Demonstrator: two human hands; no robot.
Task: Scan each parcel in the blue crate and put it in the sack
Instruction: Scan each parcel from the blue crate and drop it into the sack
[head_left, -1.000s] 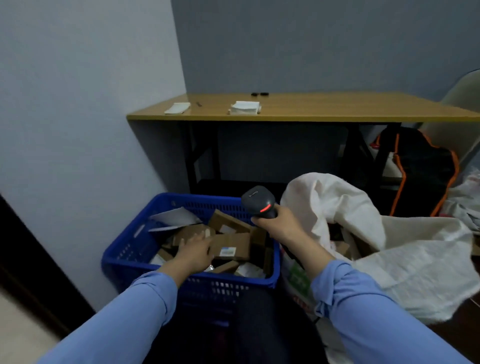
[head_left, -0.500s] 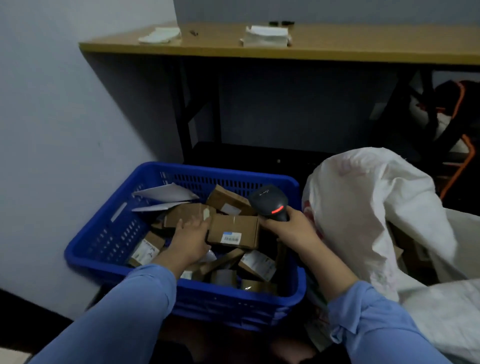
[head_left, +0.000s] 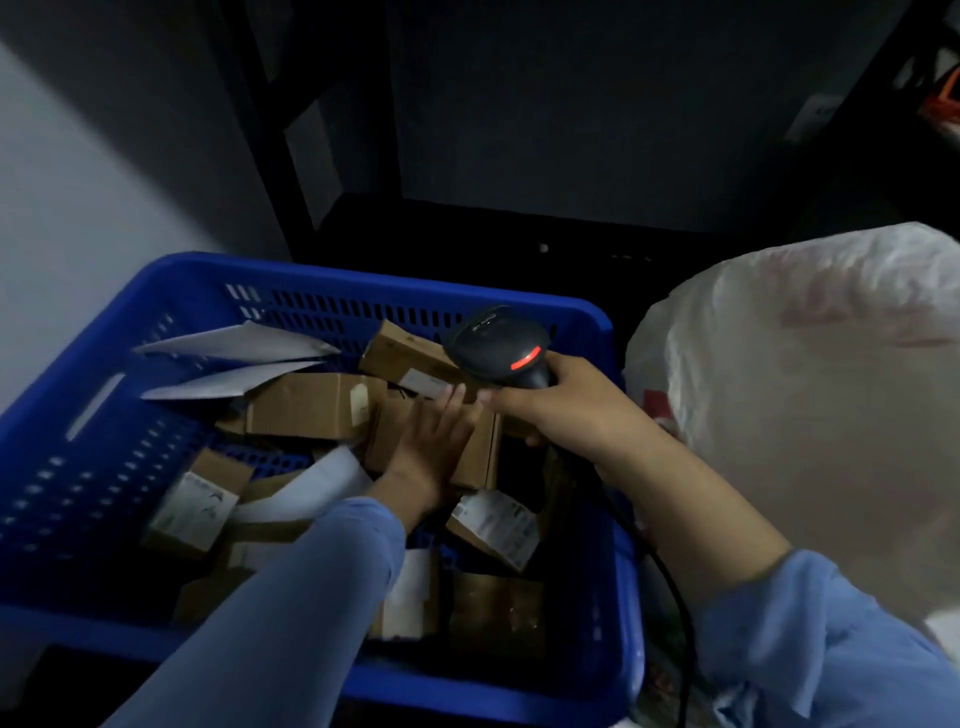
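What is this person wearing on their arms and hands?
Both arms are in long light-blue sleeves of plain cloth: the left sleeve reaches the wrist, the right sleeve ends further up the forearm. The left hand and right hand are bare: no gloves, and no watch or ring shows.

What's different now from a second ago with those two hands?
The left hand slid rightward from the side of the brown cardboard parcel onto its top, covering its label, fingers flat and near the black handheld scanner. The view also tipped downward. Unchanged: the right hand grips the scanner, red light on, over the blue plastic crate; the white crumpled sack sits to its right.
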